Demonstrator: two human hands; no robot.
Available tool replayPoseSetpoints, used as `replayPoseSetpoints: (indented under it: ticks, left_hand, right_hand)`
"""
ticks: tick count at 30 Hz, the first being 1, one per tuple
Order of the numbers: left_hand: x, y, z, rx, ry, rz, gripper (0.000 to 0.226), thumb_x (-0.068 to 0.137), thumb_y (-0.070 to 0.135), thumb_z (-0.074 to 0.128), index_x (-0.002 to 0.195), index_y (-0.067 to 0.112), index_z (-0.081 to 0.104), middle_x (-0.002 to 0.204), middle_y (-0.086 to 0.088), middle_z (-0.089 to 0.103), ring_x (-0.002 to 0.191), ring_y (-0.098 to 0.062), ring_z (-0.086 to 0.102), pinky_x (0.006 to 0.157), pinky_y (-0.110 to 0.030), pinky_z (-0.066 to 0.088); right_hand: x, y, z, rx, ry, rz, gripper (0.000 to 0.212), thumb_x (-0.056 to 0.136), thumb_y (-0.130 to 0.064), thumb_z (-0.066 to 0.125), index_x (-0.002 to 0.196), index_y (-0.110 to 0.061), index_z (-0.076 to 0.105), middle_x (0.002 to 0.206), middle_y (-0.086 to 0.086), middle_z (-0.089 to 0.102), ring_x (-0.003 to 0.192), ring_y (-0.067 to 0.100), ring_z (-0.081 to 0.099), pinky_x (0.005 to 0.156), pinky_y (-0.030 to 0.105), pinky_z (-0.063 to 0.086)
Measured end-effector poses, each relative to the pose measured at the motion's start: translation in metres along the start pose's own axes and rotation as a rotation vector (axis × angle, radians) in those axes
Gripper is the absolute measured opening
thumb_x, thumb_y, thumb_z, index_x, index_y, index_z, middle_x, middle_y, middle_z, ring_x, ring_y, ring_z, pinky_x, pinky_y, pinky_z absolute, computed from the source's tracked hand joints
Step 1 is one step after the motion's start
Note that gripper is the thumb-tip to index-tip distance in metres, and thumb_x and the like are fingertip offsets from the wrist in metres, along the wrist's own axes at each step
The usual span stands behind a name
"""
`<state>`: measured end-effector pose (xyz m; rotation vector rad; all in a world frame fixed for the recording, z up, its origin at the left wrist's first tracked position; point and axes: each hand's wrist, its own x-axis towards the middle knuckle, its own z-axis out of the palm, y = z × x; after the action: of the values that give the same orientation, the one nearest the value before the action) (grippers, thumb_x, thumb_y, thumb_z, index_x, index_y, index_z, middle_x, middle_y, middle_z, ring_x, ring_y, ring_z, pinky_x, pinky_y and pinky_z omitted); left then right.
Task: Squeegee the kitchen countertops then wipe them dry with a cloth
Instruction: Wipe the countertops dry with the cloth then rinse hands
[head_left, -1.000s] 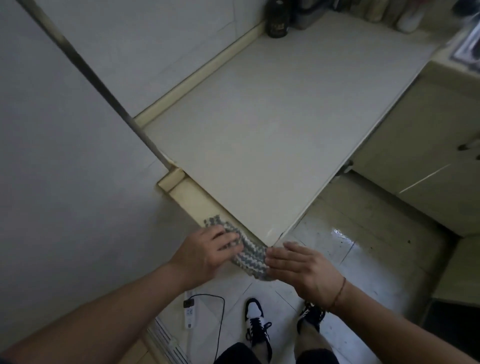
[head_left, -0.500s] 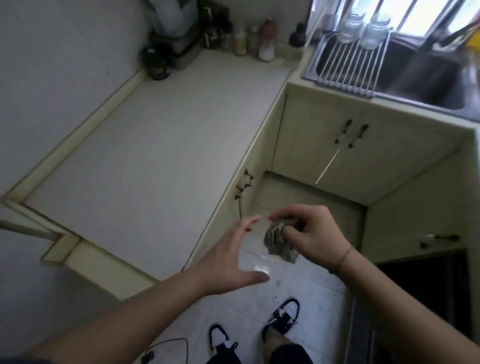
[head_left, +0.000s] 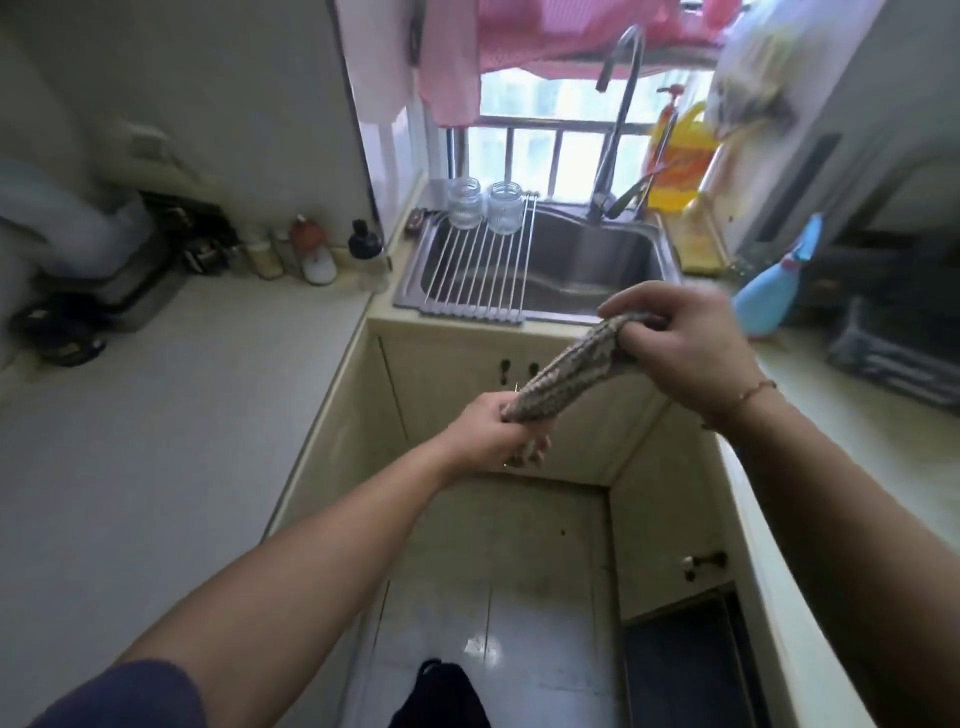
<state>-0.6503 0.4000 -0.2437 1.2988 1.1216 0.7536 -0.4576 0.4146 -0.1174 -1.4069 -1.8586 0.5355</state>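
Cloth, grey and knitted, rolled long (head_left: 563, 371), held in the air between both hands in front of the steel sink (head_left: 587, 260).

Head view: the left hand (head_left: 491, 434) has its fingers curled tight around the lower end, and the right hand (head_left: 685, 345) grips the upper end the same way. The cloth is stretched and looks twisted, so I judge the person is wringing it, probably near the sink for the water. The pale tabletop (head_left: 171, 415) at the left is bare where it shows; jars stand on the wire rack (head_left: 478, 275).
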Motion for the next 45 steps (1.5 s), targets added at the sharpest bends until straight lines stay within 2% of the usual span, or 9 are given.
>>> replayPoseSetpoints:
  ticks: [8, 13, 20, 24, 26, 31, 35, 40, 45]
  left_hand:
    - [0.168, 0.034, -0.013, -0.782, -0.402, -0.305, 0.061, 0.091, 0.057, 0.046, 0.127, 0.008, 0.056, 0.109, -0.016, 0.062, 0.098, -0.028, 0.060, 0.087, -0.041, 0.051]
    - [0.295, 0.057, -0.039, -0.745, -0.432, -0.383, 0.050, 0.083, 0.055, 0.062, 0.099, 0.007, 0.061, 0.094, -0.008, 0.062, 0.095, -0.020, 0.059, 0.094, -0.034, 0.046]
    - [0.413, 0.046, -0.089, -0.634, -0.366, -0.535, 0.007, 0.085, 0.010, 0.065, 0.089, 0.010, 0.060, 0.072, -0.003, 0.060, 0.065, -0.013, 0.057, 0.062, -0.026, 0.052]
    - [0.452, 0.046, -0.098, -0.381, -0.569, -0.567, 0.026, 0.082, -0.004, 0.059, 0.080, 0.020, 0.050, 0.066, 0.003, 0.046, 0.051, -0.007, 0.044, 0.045, -0.017, 0.032]
    - [0.468, 0.052, -0.094, -0.191, -0.659, -0.560, 0.031, 0.081, -0.007, 0.058, 0.073, 0.020, 0.045, 0.059, 0.002, 0.039, 0.043, -0.007, 0.038, 0.041, -0.017, 0.025]
    - [0.509, 0.072, -0.093, 0.266, -0.575, -0.511, 0.036, 0.078, 0.006, 0.070, 0.058, 0.016, 0.042, 0.052, -0.004, 0.032, 0.047, -0.016, 0.027, 0.048, -0.027, 0.019]
    - [0.541, 0.072, -0.097, 0.530, -0.427, -0.414, 0.022, 0.063, 0.010, 0.072, 0.058, 0.011, 0.051, 0.059, -0.014, 0.043, 0.053, -0.023, 0.038, 0.051, -0.035, 0.031]
    - [0.555, 0.055, -0.087, 0.886, -0.246, -0.290, 0.004, 0.074, 0.014, 0.061, 0.073, 0.012, 0.058, 0.065, -0.005, 0.054, 0.064, -0.026, 0.054, 0.056, -0.029, 0.042]
    - [0.561, 0.054, -0.088, 1.299, -0.235, -0.096, 0.004, 0.076, 0.021, 0.053, 0.073, 0.020, 0.056, 0.069, 0.003, 0.056, 0.077, -0.026, 0.066, 0.060, -0.028, 0.046]
  right_hand:
    - [0.099, 0.092, 0.040, -0.136, 0.153, 0.145, 0.028, 0.075, -0.005, 0.069, 0.101, -0.014, 0.072, 0.094, -0.001, 0.069, 0.089, 0.014, 0.063, 0.083, 0.014, 0.041]
    - [0.163, 0.147, 0.102, -0.289, -0.104, -0.108, 0.043, 0.076, -0.024, 0.063, 0.118, -0.014, 0.065, 0.135, 0.007, 0.058, 0.128, 0.026, 0.051, 0.111, 0.045, 0.030]
    - [0.247, 0.239, 0.099, -0.334, -0.043, -0.371, 0.046, 0.082, -0.006, 0.062, 0.128, -0.006, 0.060, 0.140, 0.007, 0.053, 0.134, 0.021, 0.045, 0.108, 0.038, 0.041]
    - [0.301, 0.284, 0.099, -0.733, -0.310, -0.304, 0.095, 0.077, -0.016, 0.065, 0.154, -0.010, 0.009, 0.161, 0.008, 0.012, 0.148, 0.028, 0.012, 0.117, 0.045, 0.018]
    - [0.329, 0.301, 0.107, -0.787, -0.355, -0.422, 0.088, 0.082, -0.019, 0.052, 0.153, -0.008, 0.001, 0.160, 0.013, 0.011, 0.147, 0.032, 0.012, 0.116, 0.049, 0.018]
    - [0.383, 0.311, 0.124, -0.773, -0.274, -0.582, 0.060, 0.080, -0.023, 0.053, 0.132, 0.002, 0.035, 0.103, 0.018, 0.051, 0.086, 0.035, 0.053, 0.077, 0.047, 0.049]
    - [0.409, 0.315, 0.134, -0.891, -0.389, -0.339, 0.058, 0.054, -0.018, 0.080, 0.100, -0.002, 0.048, 0.073, 0.010, 0.054, 0.056, 0.029, 0.052, 0.045, 0.035, 0.040]
    - [0.432, 0.303, 0.139, -0.828, -0.621, -0.052, 0.023, 0.082, -0.014, 0.064, 0.102, -0.010, 0.055, 0.091, 0.007, 0.069, 0.083, 0.033, 0.067, 0.057, 0.032, 0.040]
    - [0.449, 0.303, 0.145, -0.561, -0.848, 0.321, 0.014, 0.078, -0.008, 0.054, 0.069, -0.018, 0.050, 0.074, 0.003, 0.058, 0.062, 0.022, 0.057, 0.058, 0.029, 0.048]
